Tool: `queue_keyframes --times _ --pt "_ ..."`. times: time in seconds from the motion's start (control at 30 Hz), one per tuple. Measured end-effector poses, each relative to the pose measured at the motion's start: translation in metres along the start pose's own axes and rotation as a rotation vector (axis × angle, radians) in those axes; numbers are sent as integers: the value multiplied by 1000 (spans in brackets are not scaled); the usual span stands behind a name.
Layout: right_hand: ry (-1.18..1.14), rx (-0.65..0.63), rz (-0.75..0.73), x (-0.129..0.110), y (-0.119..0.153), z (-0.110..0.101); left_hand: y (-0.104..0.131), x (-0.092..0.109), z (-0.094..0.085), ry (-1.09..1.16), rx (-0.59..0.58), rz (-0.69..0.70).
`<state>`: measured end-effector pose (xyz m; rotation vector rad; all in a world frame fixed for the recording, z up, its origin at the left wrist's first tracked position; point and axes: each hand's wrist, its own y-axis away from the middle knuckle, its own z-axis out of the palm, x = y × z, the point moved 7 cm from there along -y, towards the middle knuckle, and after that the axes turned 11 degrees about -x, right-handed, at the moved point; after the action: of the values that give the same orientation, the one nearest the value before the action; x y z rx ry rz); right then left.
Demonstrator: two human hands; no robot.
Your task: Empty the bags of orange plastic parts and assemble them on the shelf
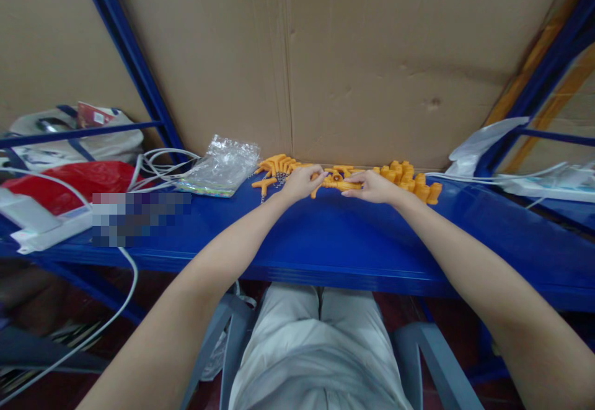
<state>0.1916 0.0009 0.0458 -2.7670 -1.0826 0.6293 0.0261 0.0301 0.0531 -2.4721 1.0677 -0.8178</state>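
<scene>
My left hand is closed around one end of an orange plastic piece, its fingers curled at the back of the blue table. From the other side, my right hand pinches an orange plastic piece between thumb and fingers. Whether both hands grip a single piece or two joined ones I cannot tell. Left of my left hand lie several orange T-shaped pieces with small bead chains. Just beyond and right of my right hand several orange cylindrical pieces stand in a group. More orange parts lie between and behind my hands, partly hidden.
A clear plastic bag lies on the blue table at left. Further left are white cables, a power strip and a red bag. Cardboard walls the back; white plastic hangs at right.
</scene>
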Motion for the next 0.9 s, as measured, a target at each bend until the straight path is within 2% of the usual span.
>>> queue_keyframes --times 0.3,0.57,0.9 --pt "-241 39 78 11 0 0 0 -2 -2 -15 -3 -28" --pt "-436 48 77 5 -4 2 2 -6 -3 -50 36 -31" --pt "-613 -30 122 5 -2 15 3 -6 -3 -74 43 -36"
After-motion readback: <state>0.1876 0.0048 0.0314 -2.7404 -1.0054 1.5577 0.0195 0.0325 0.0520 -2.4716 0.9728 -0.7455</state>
